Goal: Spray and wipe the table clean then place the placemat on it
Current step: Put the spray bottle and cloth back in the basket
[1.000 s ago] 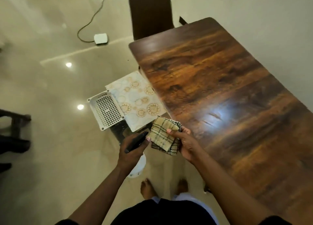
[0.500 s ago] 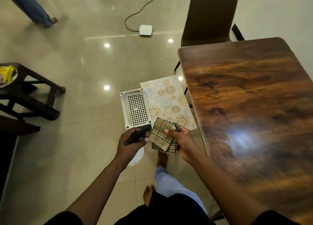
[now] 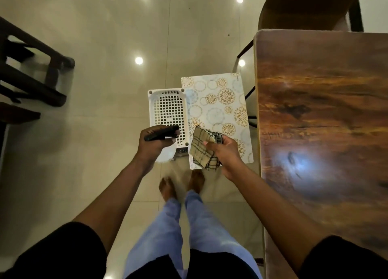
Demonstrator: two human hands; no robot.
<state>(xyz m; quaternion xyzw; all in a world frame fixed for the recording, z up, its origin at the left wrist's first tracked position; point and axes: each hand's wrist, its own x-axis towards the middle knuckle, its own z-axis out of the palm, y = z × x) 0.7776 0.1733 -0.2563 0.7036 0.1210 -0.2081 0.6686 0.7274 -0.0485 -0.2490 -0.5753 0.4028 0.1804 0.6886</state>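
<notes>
Table (image 3: 323, 121) first, since it's the biggest thing in sight: dark wood-grain top, bare, shiny with a lamp glare on it. Can't tell from the shine alone whether it's wet or already wiped, so I'd guess the spraying and wiping are either about to start or just wrapping up.

Just left of the table, the placemat (image 3: 218, 102) with gold and pale blue circles is lying flat on something low, a stool or stand I can't properly make out. So it's definitely not on the table yet. Touching the placemat's left edge is a white perforated plastic basket (image 3: 168, 108), empty as far as I can see.

Person's standing left of the table, facing the placemat, barefoot. Right hand (image 3: 226, 153), hovering over the placemat's near corner, has its grip closed on a folded checked cloth (image 3: 201, 150), thumb on top. Left hand (image 3: 153, 144), over the basket's near end and further from the table, has its grip wrapped round the spray bottle (image 3: 162, 133); only the dark trigger head and a bit of white body under the palm show.

Both hands are full, so that's the catch. If cleaning's done, bottle and cloth probably go in the basket, then the placemat gets lifted right onto the table. If not, turn right and spray.
</notes>
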